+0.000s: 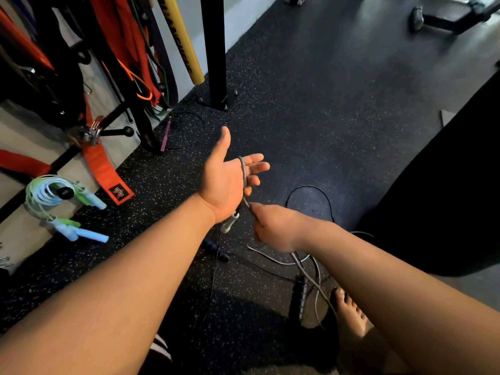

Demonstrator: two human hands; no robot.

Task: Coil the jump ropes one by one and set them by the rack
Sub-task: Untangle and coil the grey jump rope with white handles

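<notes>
Your left hand [224, 182] lay palm-up, fingers open, grey jump rope [243, 174] draped across it; your right hand [273, 228], just beneath, pinched the rope, slack trailing back to the floor [297, 117].

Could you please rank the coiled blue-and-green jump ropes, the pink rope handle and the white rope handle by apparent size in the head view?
1. Coiled blue-and-green jump ropes, clearly largest.
2-3. Slim pink rope handle and white plastic rope handle: alike; the white one is nearer and partly hidden.
</notes>
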